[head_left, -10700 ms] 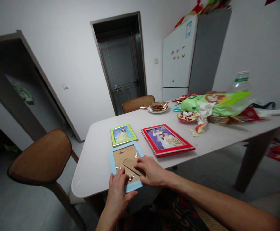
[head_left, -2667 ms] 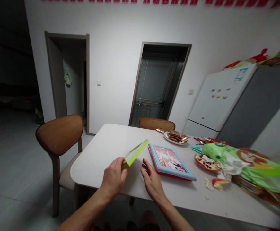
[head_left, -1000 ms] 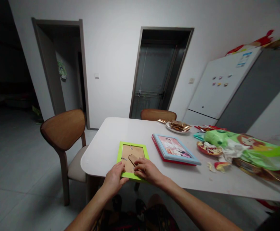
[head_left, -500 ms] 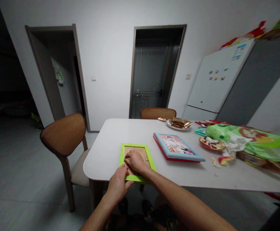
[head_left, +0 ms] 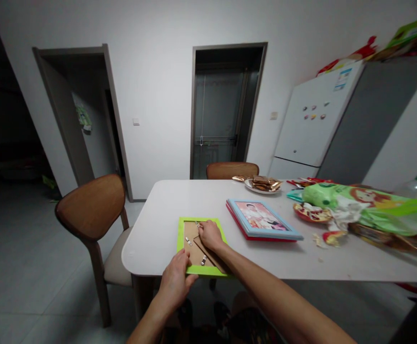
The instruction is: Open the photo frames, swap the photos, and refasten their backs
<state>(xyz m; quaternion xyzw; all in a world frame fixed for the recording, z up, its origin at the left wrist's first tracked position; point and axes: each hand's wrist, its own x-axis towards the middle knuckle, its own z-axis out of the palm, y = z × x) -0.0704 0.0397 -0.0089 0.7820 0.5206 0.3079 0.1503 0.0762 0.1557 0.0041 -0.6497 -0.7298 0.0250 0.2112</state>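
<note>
A lime-green picture frame (head_left: 181, 234) lies face down at the table's near edge, its brown backing board (head_left: 191, 231) showing. Small metal clips sit along the board, one on the left (head_left: 189, 241) and one near the bottom (head_left: 203, 260). A brown stand flap (head_left: 208, 253) lies slanted across the board, partly under my right wrist. My left hand (head_left: 175, 273) grips the frame's lower left corner, thumb at the bottom edge. My right hand (head_left: 210, 235) reaches over the board with its bent fingers closed at the top metal clip (head_left: 198, 224), partly hiding it.
Right of the frame, a light blue picture frame with a photo (head_left: 262, 219) rests on a red one (head_left: 244, 229). Beyond are a plate (head_left: 262, 190) of wrapped snacks, fruit peel (head_left: 334, 238), and a green bag (head_left: 380, 206). Wooden chairs stand left (head_left: 93, 205) and behind (head_left: 232, 169).
My right hand has shifted from the middle of the backing board up and right to its top clip, uncovering the left and bottom clips. My left hand still holds the corner.
</note>
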